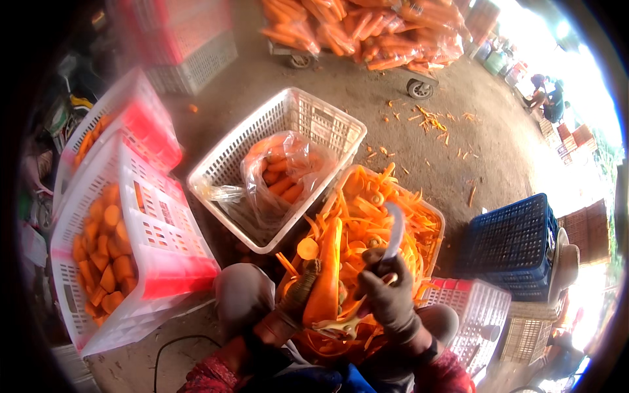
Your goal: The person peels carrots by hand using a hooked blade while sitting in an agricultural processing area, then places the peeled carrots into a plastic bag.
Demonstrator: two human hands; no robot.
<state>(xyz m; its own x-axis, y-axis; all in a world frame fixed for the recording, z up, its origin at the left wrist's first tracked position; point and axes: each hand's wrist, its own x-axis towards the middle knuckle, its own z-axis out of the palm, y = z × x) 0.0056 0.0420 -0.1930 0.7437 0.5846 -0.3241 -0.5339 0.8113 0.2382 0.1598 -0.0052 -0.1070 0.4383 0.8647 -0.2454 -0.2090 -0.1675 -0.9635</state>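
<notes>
Below the middle, my gloved left hand (300,290) holds a large peeled carrot (325,275) upright in the picture. My gloved right hand (390,294) grips a knife (394,231), its curved blade pointing away from me, together with a yellowish peeler (341,326) that lies against the carrot's lower end. Under both hands is a crate (439,221) heaped with orange carrot peelings (363,196). A cut carrot end (307,249) shows beside my left hand. Beyond, a white crate (314,115) holds a clear plastic bag of carrots (282,172).
At left, white-and-red crates (167,236) hold cut carrot pieces (105,255). Bagged carrots (373,34) load a wheeled cart (420,81) ahead. Blue crates (508,240) and a white-and-red crate (471,314) stand at right. Scraps (432,120) litter the floor; people sit far off.
</notes>
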